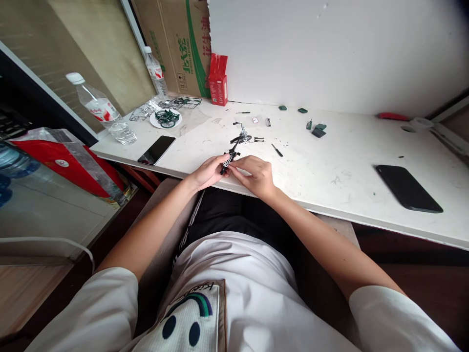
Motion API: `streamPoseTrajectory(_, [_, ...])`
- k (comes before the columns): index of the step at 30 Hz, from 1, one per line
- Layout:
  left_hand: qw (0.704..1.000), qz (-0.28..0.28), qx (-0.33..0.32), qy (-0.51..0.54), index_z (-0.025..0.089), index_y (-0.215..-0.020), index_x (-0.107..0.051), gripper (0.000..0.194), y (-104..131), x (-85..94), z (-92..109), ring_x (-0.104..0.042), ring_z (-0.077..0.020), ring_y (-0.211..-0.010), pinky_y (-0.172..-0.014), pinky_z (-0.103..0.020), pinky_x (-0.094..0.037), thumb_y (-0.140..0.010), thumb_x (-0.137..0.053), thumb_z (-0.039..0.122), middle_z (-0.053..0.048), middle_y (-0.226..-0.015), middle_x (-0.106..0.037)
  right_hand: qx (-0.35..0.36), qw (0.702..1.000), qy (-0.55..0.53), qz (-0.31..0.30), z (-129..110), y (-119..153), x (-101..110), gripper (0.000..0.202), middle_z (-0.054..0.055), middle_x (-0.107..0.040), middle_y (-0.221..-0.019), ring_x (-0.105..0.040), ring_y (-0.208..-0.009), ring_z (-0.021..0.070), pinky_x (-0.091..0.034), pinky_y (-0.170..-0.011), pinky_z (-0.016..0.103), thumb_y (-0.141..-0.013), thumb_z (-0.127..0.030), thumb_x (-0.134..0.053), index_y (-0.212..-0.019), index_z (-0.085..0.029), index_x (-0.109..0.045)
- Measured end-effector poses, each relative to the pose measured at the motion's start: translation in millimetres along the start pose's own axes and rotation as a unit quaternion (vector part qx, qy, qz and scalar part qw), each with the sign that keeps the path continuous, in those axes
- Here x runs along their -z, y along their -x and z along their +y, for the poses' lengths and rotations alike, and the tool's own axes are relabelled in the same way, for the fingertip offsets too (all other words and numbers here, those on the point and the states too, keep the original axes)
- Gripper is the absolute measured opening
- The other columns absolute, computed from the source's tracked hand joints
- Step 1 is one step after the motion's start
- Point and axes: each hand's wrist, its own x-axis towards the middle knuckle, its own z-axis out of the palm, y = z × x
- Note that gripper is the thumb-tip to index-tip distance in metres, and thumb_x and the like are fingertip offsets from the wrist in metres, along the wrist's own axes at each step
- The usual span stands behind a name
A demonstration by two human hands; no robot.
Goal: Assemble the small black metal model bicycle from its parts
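A miniature model bicycle [236, 145], black with silvery parts, is held at the near edge of the white table. My left hand [209, 172] grips its near end between thumb and fingers. Its far end, with a wheel and crank-like silver pieces, reaches away over the tabletop. My right hand [256, 173] is closed in a pinch against the near end from the right; whatever lies between those fingertips is too small to make out. Just beyond my hands lie a small black rack-shaped piece [259, 140] and a small dark screwdriver-like tool [277, 150].
Left stand water bottles [106, 115], a phone [157, 149] and a white plate [178, 123] with dark green parts. Behind are a red box [219, 83] and a cardboard carton [179, 49]. Green pieces [318, 128] lie right of centre, a black phone-like slab [408, 188] far right.
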Motion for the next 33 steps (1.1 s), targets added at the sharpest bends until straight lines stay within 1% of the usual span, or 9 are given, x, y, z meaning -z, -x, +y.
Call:
streamPoseTrajectory(5, [1.0, -0.003, -0.01, -0.018, 0.015, -0.089, -0.073, 0.025, -0.2, 1.1, -1.4, -0.059, -0.0157, -0.077, -0.07, -0.029, -0.045, -0.097, -0.081, 0.038, -0.004, -0.085, -0.069, 0.006, 1.0, -0.016, 0.013, -2.7, -3.3, 0.6, 0.017, 0.006, -0.087, -0.095, -0.082, -0.089, 0.0243, -0.068, -0.08, 0.042, -0.11, -0.036, -0.072, -0.102, -0.025, -0.082])
streamPoseTrajectory(10, [0.999, -0.011, -0.02, -0.031, 0.015, -0.088, -0.073, 0.029, -0.6, 1.9, -3.6, -0.06, -0.0159, -0.075, -0.07, -0.029, -0.046, -0.097, -0.081, 0.042, -0.004, -0.083, -0.067, -0.004, 1.0, -0.011, 0.005, -3.3, -3.7, 0.2, 0.018, 0.007, -0.086, -0.095, -0.081, -0.09, 0.0253, -0.068, -0.08, 0.043, -0.11, -0.038, -0.071, -0.101, -0.025, -0.081])
streamPoseTrajectory(14, [0.999, -0.014, -0.02, -0.02, 0.016, -0.084, -0.071, 0.031, -1.2, 1.5, -4.5, -0.059, -0.0158, -0.074, -0.069, -0.029, -0.046, -0.099, -0.08, 0.042, -0.004, -0.081, -0.066, 0.014, 1.0, -0.02, 0.011, -3.1, -2.3, 0.2, 0.015, 0.006, -0.086, -0.094, -0.083, -0.092, 0.0257, -0.069, -0.081, 0.043, -0.11, -0.035, -0.072, -0.102, -0.027, -0.082])
streamPoseTrajectory(17, [1.0, 0.0, -0.012, -0.008, 0.016, -0.084, -0.07, 0.03, -1.0, 0.8, -4.1, -0.059, -0.0153, -0.073, -0.069, -0.029, -0.046, -0.1, -0.08, 0.04, -0.003, -0.08, -0.065, -0.001, 1.0, -0.016, -0.002, -3.8, -1.7, 0.9, 0.018, 0.007, -0.087, -0.097, -0.084, -0.094, 0.0263, -0.07, -0.084, 0.044, -0.11, -0.039, -0.072, -0.102, -0.026, -0.082])
streamPoseTrajectory(21, [1.0, -0.002, -0.005, -0.003, 0.016, -0.088, -0.071, 0.029, -0.3, 0.7, -3.4, -0.059, -0.015, -0.074, -0.07, -0.028, -0.048, -0.1, -0.079, 0.041, -0.004, -0.083, -0.065, -0.031, 0.999, -0.011, -0.002, -5.1, -2.4, 1.9, 0.023, 0.008, -0.087, -0.1, -0.082, -0.091, 0.0256, -0.069, -0.076, 0.041, -0.111, -0.043, -0.07, -0.104, -0.025, -0.083])
streamPoseTrajectory(25, [1.0, -0.003, -0.015, -0.003, 0.015, -0.09, -0.072, 0.027, -0.2, 1.4, -3.7, -0.058, -0.0146, -0.075, -0.071, -0.027, -0.049, -0.099, -0.08, 0.039, -0.004, -0.085, -0.066, -0.021, 1.0, -0.019, 0.001, -5.0, -3.2, 2.2, 0.022, 0.008, -0.087, -0.099, -0.08, -0.089, 0.0247, -0.066, -0.068, 0.039, -0.111, -0.042, -0.07, -0.104, -0.025, -0.083])
streamPoseTrajectory(30, [1.0, -0.003, -0.006, 0.004, 0.016, -0.09, -0.073, 0.027, 0.1, 3.2, -3.6, -0.061, -0.0154, -0.078, -0.075, -0.028, -0.05, -0.1, -0.08, 0.04, -0.004, -0.086, -0.067, -0.036, 0.999, -0.026, -0.007, -3.5, -3.5, 2.0, 0.028, 0.009, -0.085, -0.098, -0.078, -0.089, 0.0252, -0.065, -0.067, 0.039, -0.111, -0.048, -0.069, -0.104, -0.025, -0.083])
streamPoseTrajectory(33, [1.0, -0.002, 0.008, 0.027, 0.017, -0.089, -0.072, 0.028, 0.6, 4.4, -2.5, -0.064, -0.0163, -0.081, -0.078, -0.028, -0.052, -0.101, -0.081, 0.04, -0.004, -0.086, -0.068, -0.034, 0.999, -0.028, 0.002, -3.0, -5.0, 1.3, 0.029, 0.009, -0.083, -0.096, -0.077, -0.092, 0.0263, -0.066, -0.071, 0.041, -0.11, -0.05, -0.071, -0.101, -0.025, -0.083])
